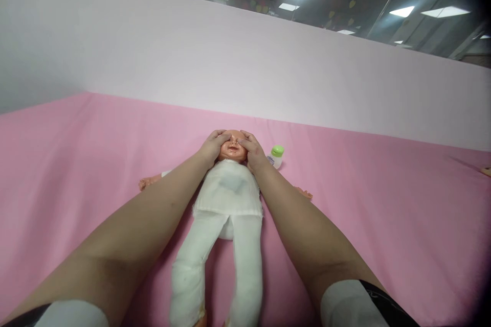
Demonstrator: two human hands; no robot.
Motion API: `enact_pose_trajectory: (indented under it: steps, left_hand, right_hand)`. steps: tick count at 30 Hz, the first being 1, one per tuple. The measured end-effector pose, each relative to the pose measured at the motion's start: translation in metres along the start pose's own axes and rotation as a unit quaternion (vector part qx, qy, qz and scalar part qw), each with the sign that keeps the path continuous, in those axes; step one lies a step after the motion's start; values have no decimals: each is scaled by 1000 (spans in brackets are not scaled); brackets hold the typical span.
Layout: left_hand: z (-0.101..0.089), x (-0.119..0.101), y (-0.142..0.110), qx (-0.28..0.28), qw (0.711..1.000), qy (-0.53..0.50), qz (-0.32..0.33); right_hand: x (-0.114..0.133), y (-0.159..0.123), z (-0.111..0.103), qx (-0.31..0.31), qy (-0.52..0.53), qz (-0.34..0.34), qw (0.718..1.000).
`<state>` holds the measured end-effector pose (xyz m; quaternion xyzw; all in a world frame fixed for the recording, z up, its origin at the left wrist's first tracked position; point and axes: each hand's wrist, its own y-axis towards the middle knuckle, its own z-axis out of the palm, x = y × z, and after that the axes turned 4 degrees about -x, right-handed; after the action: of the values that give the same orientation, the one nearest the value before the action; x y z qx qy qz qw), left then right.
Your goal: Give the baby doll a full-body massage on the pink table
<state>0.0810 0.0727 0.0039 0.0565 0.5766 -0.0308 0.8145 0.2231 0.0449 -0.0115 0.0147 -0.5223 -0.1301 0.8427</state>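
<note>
A baby doll (230, 189) with a hard plastic head and a white cloth body lies on its back, its legs toward me. My left hand (215, 147) cups the side of the doll's head on the left, the thumb across the face near one eye. On the other side my right hand (254, 151) holds the head the same way, its thumb by the other eye. Both sets of fingers curve round the head, and their tips are partly hidden. The doll's arms stretch out sideways, partly behind my forearms.
A small clear bottle with a green cap (277, 151) is just right of my right hand. Pink sheeting (364, 179) covers the surface under the doll. Behind it rises a pale padded wall (230, 56), with glass above. A small object (486, 170) shows at the far right edge.
</note>
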Motion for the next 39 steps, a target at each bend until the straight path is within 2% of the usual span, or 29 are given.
enact_pose_trajectory:
  steps: [8,13,18,25,29,33,39]
  left_hand:
    - [-2,10,12,-27,999,-1,19]
    - [-3,12,11,-8,1000,-9,27]
    - [-3,9,9,-9,1000,-14,13]
    - [-3,-3,-5,46,998,-31,0]
    - [-6,-6,-10,62,998,-27,-4]
    - [-7,-5,-7,54,998,-11,-8]
    - [-4,0,-1,36,999,-6,4]
  right_hand:
    - [-1,0,3,-14,-17,3,1000]
    - [-4,4,2,-26,-6,3,1000]
    - [-3,6,-2,-7,19,22,1000]
    - [3,-1,-2,18,58,40,997]
    - [5,-5,-1,35,-2,-7,999]
    - [3,-2,0,15,-86,-59,994]
    - [-3,5,0,-23,-104,-57,993]
